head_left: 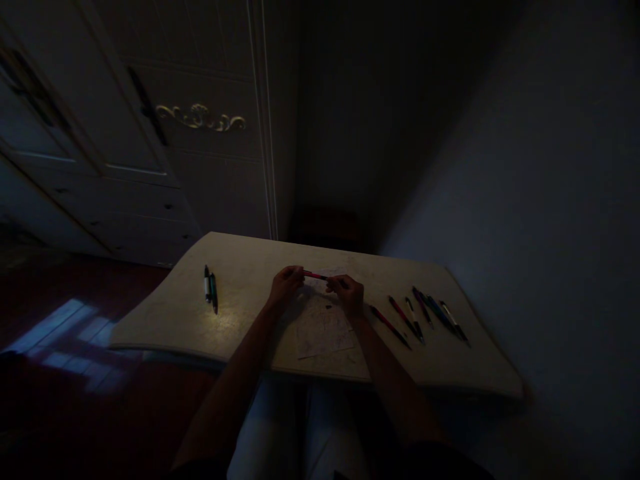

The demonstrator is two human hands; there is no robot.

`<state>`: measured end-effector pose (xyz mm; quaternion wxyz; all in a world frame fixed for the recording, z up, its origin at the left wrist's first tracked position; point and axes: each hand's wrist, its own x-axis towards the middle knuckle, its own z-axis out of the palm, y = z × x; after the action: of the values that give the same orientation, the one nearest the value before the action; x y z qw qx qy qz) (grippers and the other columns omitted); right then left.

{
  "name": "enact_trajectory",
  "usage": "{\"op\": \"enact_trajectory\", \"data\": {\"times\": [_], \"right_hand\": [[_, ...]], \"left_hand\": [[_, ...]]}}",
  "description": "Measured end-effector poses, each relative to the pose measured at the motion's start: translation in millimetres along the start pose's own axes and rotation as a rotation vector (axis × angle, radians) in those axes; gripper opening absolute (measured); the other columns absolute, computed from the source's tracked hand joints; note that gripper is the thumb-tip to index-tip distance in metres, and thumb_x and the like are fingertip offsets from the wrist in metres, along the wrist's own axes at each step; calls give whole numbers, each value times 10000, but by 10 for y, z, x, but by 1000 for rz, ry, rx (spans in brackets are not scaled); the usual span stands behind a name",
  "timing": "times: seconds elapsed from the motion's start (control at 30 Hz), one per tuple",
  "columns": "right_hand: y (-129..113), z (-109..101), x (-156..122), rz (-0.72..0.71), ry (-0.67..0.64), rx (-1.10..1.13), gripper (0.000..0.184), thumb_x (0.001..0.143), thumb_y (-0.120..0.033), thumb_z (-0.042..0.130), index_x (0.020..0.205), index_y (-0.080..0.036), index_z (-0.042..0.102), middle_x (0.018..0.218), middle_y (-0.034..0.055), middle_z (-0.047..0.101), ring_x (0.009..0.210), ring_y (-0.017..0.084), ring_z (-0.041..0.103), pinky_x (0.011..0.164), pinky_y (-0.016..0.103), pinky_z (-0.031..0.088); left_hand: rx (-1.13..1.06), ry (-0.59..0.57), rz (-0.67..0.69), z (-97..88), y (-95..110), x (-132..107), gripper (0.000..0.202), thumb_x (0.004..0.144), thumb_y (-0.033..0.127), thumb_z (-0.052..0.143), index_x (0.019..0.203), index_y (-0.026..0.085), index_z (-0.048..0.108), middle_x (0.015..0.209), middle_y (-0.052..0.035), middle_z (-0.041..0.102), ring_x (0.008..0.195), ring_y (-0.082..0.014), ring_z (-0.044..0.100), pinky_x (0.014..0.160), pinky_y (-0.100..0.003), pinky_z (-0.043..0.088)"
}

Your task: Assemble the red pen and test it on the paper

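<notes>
Pinched by left hand (287, 283) and right hand (349, 292) is a red pen (315, 275). It could be dropped if either pinch slipped.

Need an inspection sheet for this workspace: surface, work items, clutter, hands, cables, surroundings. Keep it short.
Surface: pale tabletop, worn-looking, dimly lit.
Work items: red pen, held above the tabletop.
Clutter: two pens at the left; several pens spread at the right; paper between the forearms; small dark piece near the right hand, too small to identify.
Hands: left hand and right hand grip opposite ends of the red pen.
Cables: nothing seen.
Surroundings: cabinet beyond the tabletop, wall at right, reddish floor at left.
</notes>
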<state>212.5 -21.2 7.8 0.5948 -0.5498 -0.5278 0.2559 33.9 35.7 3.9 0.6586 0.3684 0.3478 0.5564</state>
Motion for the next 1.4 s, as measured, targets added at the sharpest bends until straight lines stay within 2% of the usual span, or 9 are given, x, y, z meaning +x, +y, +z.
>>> {"op": "enact_trajectory", "data": {"times": [0.1, 0.2, 0.3, 0.37, 0.43, 0.67, 0.9, 1.17, 1.4], "right_hand": [[2, -11, 5, 15, 15, 3, 397, 779, -586, 710, 767, -189, 709, 607, 36, 726, 581, 209, 715, 581, 280, 541], [-29, -27, 8, 28, 25, 18, 395, 775, -587, 711, 776, -192, 713, 609, 36, 728, 579, 209, 714, 580, 284, 547], [-63, -33, 5, 8, 24, 26, 386, 778, -583, 710, 772, -197, 717, 615, 37, 732, 581, 207, 713, 588, 285, 551], [-71, -32, 2, 0, 20, 17, 383, 783, -583, 706, 770, -200, 720, 613, 36, 731, 581, 206, 712, 589, 286, 550], [-69, -31, 0, -1, 15, 2, 381, 788, -582, 702, 773, -202, 724, 612, 35, 730, 586, 207, 714, 591, 287, 551], [-41, -58, 13, 3, 15, -5, 372, 788, -565, 709, 765, -194, 722, 614, 35, 727, 578, 201, 707, 587, 283, 548], [-44, -49, 21, 63, 21, 66, 413, 747, -602, 723, 714, -191, 694, 623, 45, 725, 559, 203, 700, 561, 283, 545], [-9, -27, 42, 49, 16, 96, 392, 754, -584, 724, 766, -196, 678, 650, 39, 723, 604, 196, 700, 618, 285, 552], [-7, -24, 16, 71, 1, 77, 406, 767, -599, 705, 788, -194, 685, 645, 43, 725, 601, 209, 712, 613, 291, 558]], "left_hand": [[-59, -43, 69, -4, 45, -10, 451, 540, 307, 915, 918, 176, 707, 941, -58, 712, 836, -161, 642, 746, -290, 499], [-132, -58, 87, -1, 78, 0, 572, 539, 249, 904, 1066, 224, 684, 1154, -72, 696, 1022, -200, 639, 843, -325, 500], [-77, 19, -2, 1, 58, 22, 485, 625, 452, 865, 983, 178, 686, 958, -74, 706, 818, -159, 646, 649, -253, 473], [-11, 21, -29, 0, 27, 27, 480, 661, 582, 811, 792, 145, 661, 700, -30, 625, 591, -105, 551, 512, -220, 386], [58, -20, -8, -2, 5, 19, 508, 671, 623, 788, 674, 145, 615, 586, 7, 535, 496, -79, 462, 467, -221, 345], [117, -40, 77, -12, 51, -28, 472, 613, 549, 852, 816, 147, 710, 696, -21, 644, 614, -125, 572, 605, -257, 472], [122, -41, 161, -24, 50, -17, 457, 588, 516, 873, 824, 152, 729, 687, -26, 674, 610, -136, 598, 624, -272, 493], [18, -54, 118, -19, 15, -23, 453, 588, 413, 904, 927, 163, 736, 822, -45, 725, 713, -153, 665, 757, -312, 545], [81, -61, 219, -36, -9, -7, 347, 632, 372, 879, 873, 161, 745, 848, -64, 736, 757, -174, 677, 769, -311, 535]]}}
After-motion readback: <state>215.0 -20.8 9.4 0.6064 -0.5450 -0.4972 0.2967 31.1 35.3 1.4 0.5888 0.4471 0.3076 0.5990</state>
